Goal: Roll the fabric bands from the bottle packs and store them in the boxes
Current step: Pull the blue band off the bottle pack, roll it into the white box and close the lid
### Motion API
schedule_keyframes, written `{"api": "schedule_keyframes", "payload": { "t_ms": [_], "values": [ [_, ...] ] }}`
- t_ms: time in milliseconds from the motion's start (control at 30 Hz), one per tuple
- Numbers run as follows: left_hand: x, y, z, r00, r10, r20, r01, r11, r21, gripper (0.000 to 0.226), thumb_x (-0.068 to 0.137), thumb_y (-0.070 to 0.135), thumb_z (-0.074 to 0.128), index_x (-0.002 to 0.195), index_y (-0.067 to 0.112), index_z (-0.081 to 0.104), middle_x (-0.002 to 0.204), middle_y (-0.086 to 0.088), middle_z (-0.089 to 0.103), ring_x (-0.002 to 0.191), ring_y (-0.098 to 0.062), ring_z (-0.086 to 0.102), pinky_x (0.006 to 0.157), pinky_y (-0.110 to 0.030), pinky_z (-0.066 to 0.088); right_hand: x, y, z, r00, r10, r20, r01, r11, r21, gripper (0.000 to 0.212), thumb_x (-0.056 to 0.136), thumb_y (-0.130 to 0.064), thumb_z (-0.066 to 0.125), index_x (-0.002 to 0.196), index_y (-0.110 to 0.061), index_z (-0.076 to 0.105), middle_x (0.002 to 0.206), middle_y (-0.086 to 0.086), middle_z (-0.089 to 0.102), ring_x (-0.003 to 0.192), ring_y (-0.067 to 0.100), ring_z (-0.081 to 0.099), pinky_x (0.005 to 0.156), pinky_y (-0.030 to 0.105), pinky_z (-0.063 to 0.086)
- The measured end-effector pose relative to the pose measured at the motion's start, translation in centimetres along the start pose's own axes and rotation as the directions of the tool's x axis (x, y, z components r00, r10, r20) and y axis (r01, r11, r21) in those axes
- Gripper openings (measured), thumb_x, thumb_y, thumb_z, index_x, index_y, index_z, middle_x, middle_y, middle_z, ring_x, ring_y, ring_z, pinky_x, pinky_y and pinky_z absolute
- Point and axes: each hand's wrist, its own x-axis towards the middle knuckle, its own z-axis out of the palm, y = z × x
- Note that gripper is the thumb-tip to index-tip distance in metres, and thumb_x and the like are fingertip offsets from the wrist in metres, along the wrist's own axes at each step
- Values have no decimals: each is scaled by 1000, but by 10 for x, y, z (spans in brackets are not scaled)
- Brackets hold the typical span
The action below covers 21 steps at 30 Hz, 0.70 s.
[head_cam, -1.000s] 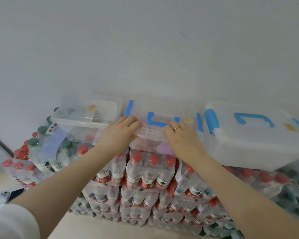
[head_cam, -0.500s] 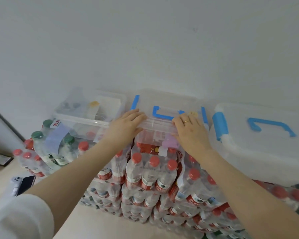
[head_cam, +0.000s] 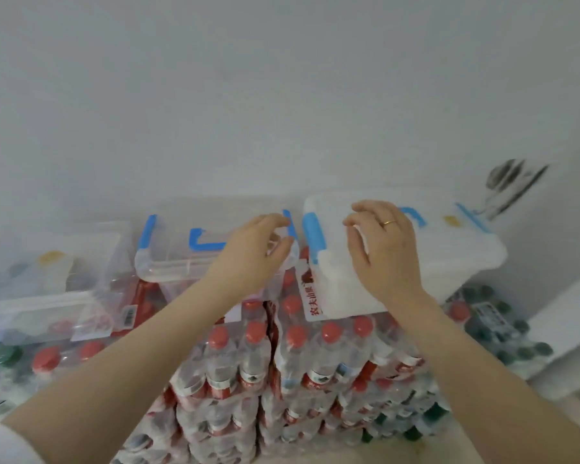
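Both hands are up over the boxes on top of the stacked bottle packs (head_cam: 282, 370). The right hand (head_cam: 385, 249) hovers, fingers spread and curled, over the near left part of the white lidded box (head_cam: 449, 259); it looks unclenched, with nothing in it, though whether the palm touches the lid can't be told. The left hand (head_cam: 252, 256), also loose and empty, sits over the right end of the clear middle box (head_cam: 168, 259), thumb and fingers a little apart near that box's right-end blue latch (head_cam: 290, 224).

Key relation: the white box lies at about 1 o'clock from the person, long axis running left-right along the wall. Its left-end blue clip (head_cam: 313, 234) sits between the two hands, at 9 o'clock from the right hand, which is nearer to it. My guess is that unlatching this lid comes next.

No fabric bands are clearly visible; a third clear box (head_cam: 47, 272) sits at far left, its contents blurred.

Writing: a red-and-white pack label (head_cam: 310, 296) just left of the white box shows Chinese characters, seemingly "农夫山泉". A barcode sticker (head_cam: 129, 316) is unreadable. The bottles have red caps, with green caps at the edges.
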Motion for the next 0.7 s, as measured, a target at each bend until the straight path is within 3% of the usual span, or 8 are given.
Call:
{"api": "schedule_keyframes", "payload": {
  "t_ms": [100, 167, 233, 300, 333, 433, 567, 700],
  "values": [
    [37, 27, 25, 971, -219, 94, 224, 973, -53, 48, 96, 30, 43, 139, 11, 33, 135, -10, 49, 121, -24, 49, 96, -30, 36, 3, 65, -25, 955, 286, 72, -278, 955, -106, 31, 85, -19, 39, 96, -5, 64, 113, 15, 61, 110, 37, 53, 95, 43, 40],
    [54, 34, 39, 938, -335, 92, 344, 931, -120, 49, 96, 31, 42, 139, 10, 33, 138, -12, 47, 121, -27, 48, 92, -29, 36, 5, 108, -37, 902, 424, 79, -392, 883, -256, 34, 88, -19, 38, 106, -6, 64, 125, 19, 56, 122, 40, 46, 102, 49, 36],
    [67, 35, 49, 896, -430, 112, 444, 863, -241, 47, 95, 30, 44, 136, 8, 38, 134, -12, 50, 111, -26, 53, 74, -23, 39, 6, 139, -47, 810, 576, 115, -505, 783, -364, 33, 93, -13, 41, 121, -9, 58, 137, 17, 47, 130, 36, 37, 108, 46, 30],
    [72, 37, 54, 878, -461, 131, 479, 853, -205, 43, 94, 31, 48, 128, 5, 45, 123, -11, 56, 93, -24, 53, 58, -22, 33, 7, 156, -54, 679, 708, 194, -634, 699, -331, 36, 96, -13, 38, 130, -11, 49, 138, 16, 47, 125, 34, 42, 101, 42, 36],
    [74, 38, 55, 877, -461, 137, 479, 864, -157, 41, 93, 32, 49, 124, 5, 46, 117, -9, 58, 87, -21, 50, 57, -23, 31, 8, 161, -56, 609, 758, 234, -703, 653, -281, 36, 97, -15, 37, 132, -10, 46, 135, 16, 49, 119, 34, 47, 94, 40, 40],
    [80, 43, 56, 886, -447, 123, 447, 894, 23, 38, 93, 34, 48, 117, 5, 48, 111, -9, 59, 85, -21, 47, 68, -28, 33, 12, 169, -61, 500, 817, 287, -799, 563, -211, 36, 98, -20, 39, 129, -6, 50, 125, 17, 56, 101, 32, 54, 78, 32, 41],
    [81, 46, 58, 899, -420, 129, 401, 904, 149, 37, 98, 27, 36, 123, 1, 44, 121, -18, 55, 107, -33, 52, 79, -34, 33, 14, 174, -66, 534, 791, 299, -777, 598, -194, 34, 97, -25, 43, 116, -2, 61, 117, 18, 61, 103, 33, 55, 79, 32, 40],
    [77, 36, 67, 913, -395, 106, 374, 912, 171, 36, 97, 8, 32, 132, 2, 38, 116, -21, 57, 83, -25, 44, 51, -17, 26, 13, 187, -69, 464, 805, 369, -739, 582, -339, 36, 98, -8, 29, 113, 8, 56, 115, 25, 57, 104, 36, 53, 82, 35, 41]
  ]
}}
